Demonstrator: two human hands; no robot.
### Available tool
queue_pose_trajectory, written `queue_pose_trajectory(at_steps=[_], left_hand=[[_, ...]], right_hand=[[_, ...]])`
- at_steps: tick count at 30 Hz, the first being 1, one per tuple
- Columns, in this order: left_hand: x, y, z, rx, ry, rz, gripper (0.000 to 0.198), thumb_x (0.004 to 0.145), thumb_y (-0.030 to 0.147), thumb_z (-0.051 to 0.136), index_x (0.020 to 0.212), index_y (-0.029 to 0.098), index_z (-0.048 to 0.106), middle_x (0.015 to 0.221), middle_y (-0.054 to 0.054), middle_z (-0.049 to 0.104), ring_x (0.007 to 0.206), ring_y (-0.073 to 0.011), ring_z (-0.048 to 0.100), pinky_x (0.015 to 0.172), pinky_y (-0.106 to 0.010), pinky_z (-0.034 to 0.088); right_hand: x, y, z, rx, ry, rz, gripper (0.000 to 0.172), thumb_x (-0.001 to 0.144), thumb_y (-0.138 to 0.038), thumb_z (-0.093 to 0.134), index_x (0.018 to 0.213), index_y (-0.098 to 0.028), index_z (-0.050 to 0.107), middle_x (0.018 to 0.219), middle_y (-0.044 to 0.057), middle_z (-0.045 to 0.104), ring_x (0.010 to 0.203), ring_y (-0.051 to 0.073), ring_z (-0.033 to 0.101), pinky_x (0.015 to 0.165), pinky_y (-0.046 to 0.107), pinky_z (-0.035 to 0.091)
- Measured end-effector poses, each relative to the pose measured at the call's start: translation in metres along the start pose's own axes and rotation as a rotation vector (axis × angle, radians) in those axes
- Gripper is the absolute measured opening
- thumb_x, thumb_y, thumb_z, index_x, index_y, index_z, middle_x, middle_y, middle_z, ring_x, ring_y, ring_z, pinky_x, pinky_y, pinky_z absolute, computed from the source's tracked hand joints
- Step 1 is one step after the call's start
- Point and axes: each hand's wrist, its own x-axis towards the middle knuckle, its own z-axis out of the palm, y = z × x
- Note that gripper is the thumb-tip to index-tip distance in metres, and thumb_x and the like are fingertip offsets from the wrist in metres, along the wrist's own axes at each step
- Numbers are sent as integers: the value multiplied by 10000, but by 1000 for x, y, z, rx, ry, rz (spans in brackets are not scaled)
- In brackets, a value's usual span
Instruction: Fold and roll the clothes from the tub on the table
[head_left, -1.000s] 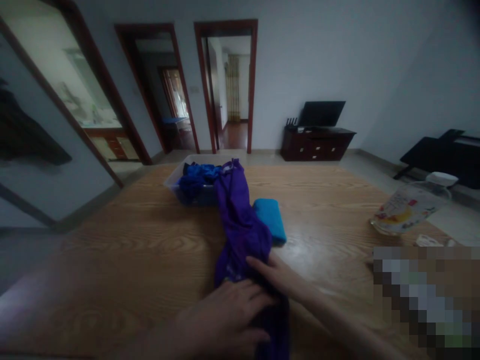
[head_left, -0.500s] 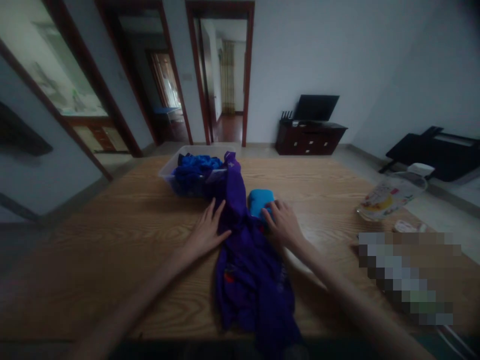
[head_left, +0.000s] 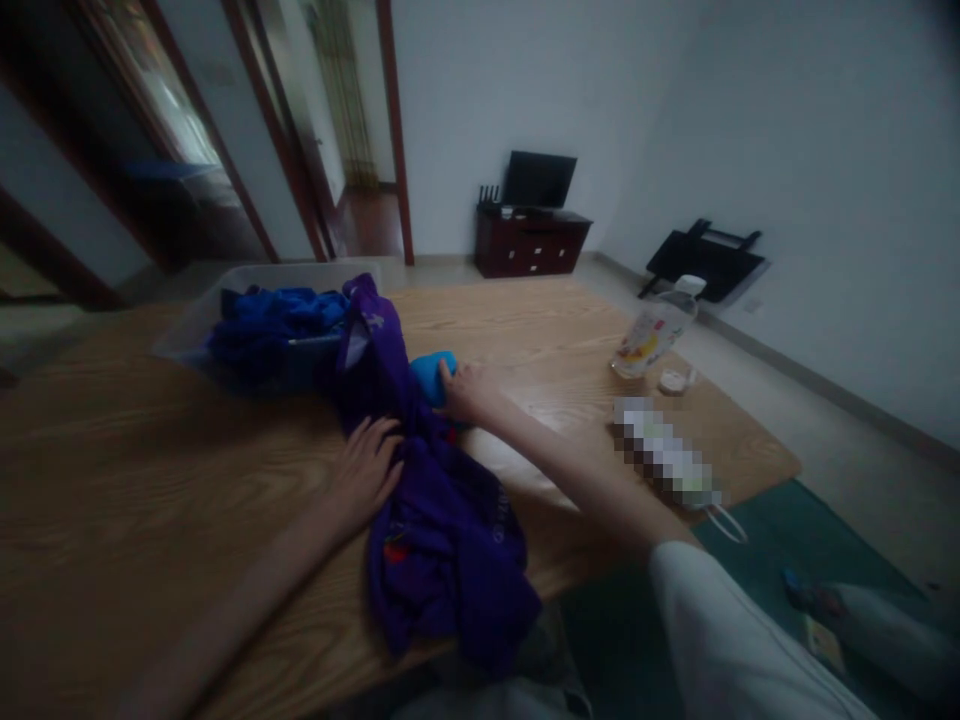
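A purple garment [head_left: 435, 500] lies in a long heap on the wooden table [head_left: 150, 440], one end draped over the rim of a clear plastic bin [head_left: 187, 330] and the other hanging off the near edge. My left hand [head_left: 367, 470] rests flat on the garment's left side, fingers spread. My right hand [head_left: 465, 392] lies on a folded light-blue cloth [head_left: 429, 375] just right of the garment, fingers curled over it. Blue clothes [head_left: 262, 320] fill the bin.
A clear plastic bottle [head_left: 652, 335] with a white cap stands near the table's right edge, a small cup [head_left: 675, 380] beside it. A blurred patch lies nearer the front right. A dark cabinet [head_left: 529, 240] with a screen stands against the far wall, doorways to its left.
My hands slid from the garment's near end up to its middle. The right hand settled on the light-blue cloth. The camera has swung right, showing the table's right edge and my lap.
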Motion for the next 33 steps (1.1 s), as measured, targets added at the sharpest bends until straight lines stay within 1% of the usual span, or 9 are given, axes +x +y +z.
queue_pose_trajectory(at_steps=[4, 7, 12, 16, 19, 22, 26, 29, 33], left_hand=[[1, 11, -10, 66, -22, 41, 222, 1014, 278, 491, 1116, 214, 677, 1221, -139, 702, 1207, -327, 660, 1210, -579, 456], [0, 35, -22, 159, -161, 37, 227, 1010, 273, 489, 1064, 194, 695, 1099, -154, 733, 1043, -339, 697, 1030, -555, 560], [-3, 95, -43, 158, -479, -142, 410, 1076, 238, 373, 1373, 129, 634, 1237, -190, 755, 1001, -317, 768, 891, -457, 601], [7, 114, -55, 10, -612, -241, 546, 1129, 441, 343, 1567, 144, 474, 1066, -160, 802, 948, -361, 794, 838, -488, 608], [17, 98, -61, -51, -597, -263, 587, 1126, 541, 313, 1566, 198, 497, 1076, -148, 807, 1003, -383, 792, 879, -532, 607], [18, 61, -61, -117, -454, -129, 503, 1128, 468, 316, 1476, 246, 603, 1349, -137, 728, 1237, -338, 716, 1044, -514, 562], [4, -5, -51, -170, -272, -6, 477, 1060, 530, 474, 1451, 307, 632, 1500, -92, 632, 1394, -344, 593, 1191, -550, 452], [-11, -47, -42, -254, -273, -57, 486, 964, 627, 612, 1277, 265, 699, 1479, -114, 634, 1351, -360, 616, 1180, -544, 462], [-25, -65, -46, -389, -324, -198, 387, 981, 612, 552, 916, 240, 633, 1223, -106, 725, 1161, -328, 688, 1045, -475, 537]], right_hand=[[26, 20, -10, -7, -112, -168, 1061, 820, -509, 859, 1660, -131, 331, 1506, 283, 580, 1326, 471, 603, 1095, 627, 455], [50, 40, -21, 2, -157, -290, 1090, 738, -348, 915, 1657, -171, 355, 1584, 200, 551, 1418, 418, 559, 1186, 555, 413], [64, 62, -29, 26, -87, -346, 913, 759, -68, 777, 1601, -101, 425, 1608, 213, 534, 1444, 348, 555, 1216, 456, 421], [35, 55, -21, 37, 81, -318, 758, 888, -37, 612, 1608, -60, 378, 1662, 271, 427, 1496, 357, 482, 1253, 527, 364], [-12, 43, -21, 36, 168, -316, 560, 1018, -143, 534, 1564, -65, 436, 1646, 260, 440, 1504, 356, 450, 1278, 543, 312], [-77, 30, -26, 68, 132, -410, 409, 1116, -350, 478, 1419, -98, 588, 1441, 207, 641, 1337, 332, 594, 1186, 495, 431], [-167, 13, -21, 176, 52, -337, 658, 1079, -623, 500, 1454, -87, 568, 1384, 224, 675, 1257, 355, 640, 1121, 527, 493], [-212, 4, -2, 213, 48, -262, 788, 1009, -570, 660, 1571, -61, 446, 1559, 261, 544, 1433, 394, 517, 1219, 551, 414], [-228, 3, 17, 360, 117, -224, 357, 1061, -271, 575, 1390, -133, 586, 1476, 202, 615, 1396, 324, 542, 1197, 506, 430]])
